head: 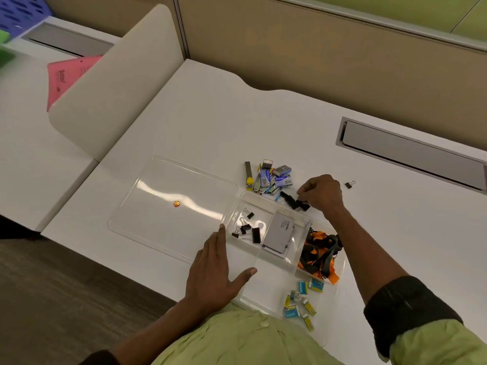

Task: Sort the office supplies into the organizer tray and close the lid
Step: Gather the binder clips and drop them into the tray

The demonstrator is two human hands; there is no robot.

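White tabletop point(210, 133): carries all items listed.

Clear lid point(168, 204): hinged open, lying flat to the left of the tray; small orange sticker on it.

Clear organizer tray point(340, 275): compartmented, near the front edge. Left compartment holds several black binder clips point(250, 230); middle holds a grey box point(279, 234); right holds orange-and-black lanyards point(321, 251).

Left hand point(213, 272): flat, fingers spread open, resting on the tray's left edge, holding nothing.

Right hand point(322, 193): beyond the tray's far edge, fingers pinched closed on a loose binder clip point(303, 205) in a black cluster on the tabletop.

Pile of staple boxes and staple removers point(271, 177): on the tabletop just behind the tray.

Small erasers point(303, 301), blue and yellow wrappers: scattered at the tray's near right corner; in or beside the tray cannot be told.

Single binder clip point(349, 184): alone, right of the right hand.
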